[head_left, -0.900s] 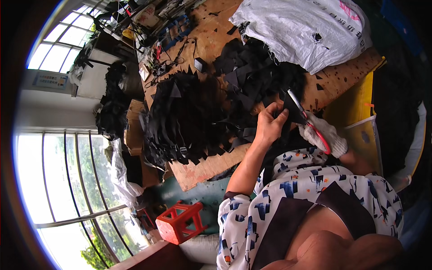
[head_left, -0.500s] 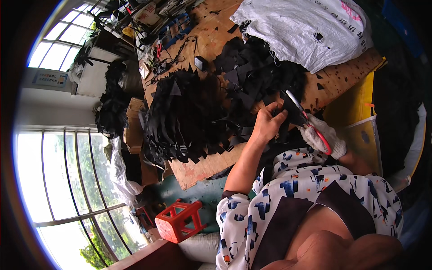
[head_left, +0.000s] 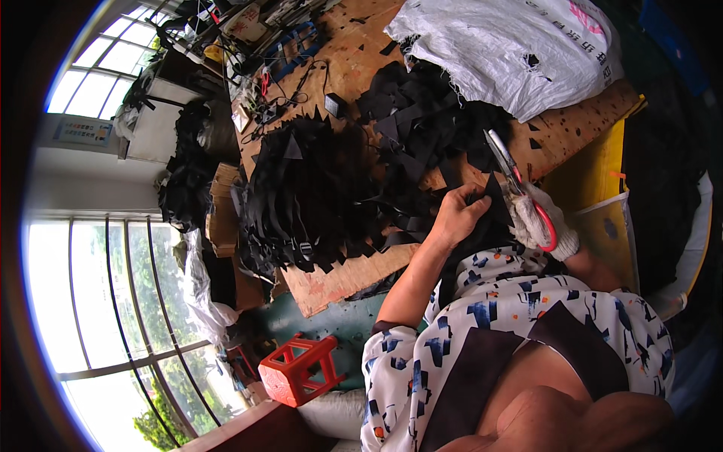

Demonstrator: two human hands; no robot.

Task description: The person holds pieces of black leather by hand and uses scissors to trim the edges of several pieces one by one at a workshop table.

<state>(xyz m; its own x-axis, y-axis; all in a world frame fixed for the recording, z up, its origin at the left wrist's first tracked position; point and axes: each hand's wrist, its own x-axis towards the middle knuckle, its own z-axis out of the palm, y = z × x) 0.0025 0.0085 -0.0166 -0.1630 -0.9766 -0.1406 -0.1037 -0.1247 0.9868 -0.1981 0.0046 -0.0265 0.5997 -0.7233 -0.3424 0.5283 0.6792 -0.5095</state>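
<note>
My bare left hand (head_left: pixel 463 211) pinches a black fabric piece (head_left: pixel 497 211) at the front of the wooden table (head_left: pixel 576 113). My right hand (head_left: pixel 535 218), in a white knitted glove, grips red-handled scissors (head_left: pixel 512 169), their blades pointing up toward the back of the table, above the piece. A big heap of black fabric strips with buckles (head_left: pixel 294 203) lies to the left of my hands. A looser pile of black pieces (head_left: pixel 422 120) lies beyond them.
A white woven sack (head_left: pixel 497 53) covers the back right. Cables, a black adapter (head_left: pixel 335 105) and clutter sit at the back left. A yellow-edged container (head_left: pixel 602 226) is at my right. A red plastic stool (head_left: pixel 297 369) stands lower left, near a barred window.
My left hand has moved slightly down with the fabric. The scissors have swung more upright, their blades rising from the piece, and my gloved hand has shifted a little.
</note>
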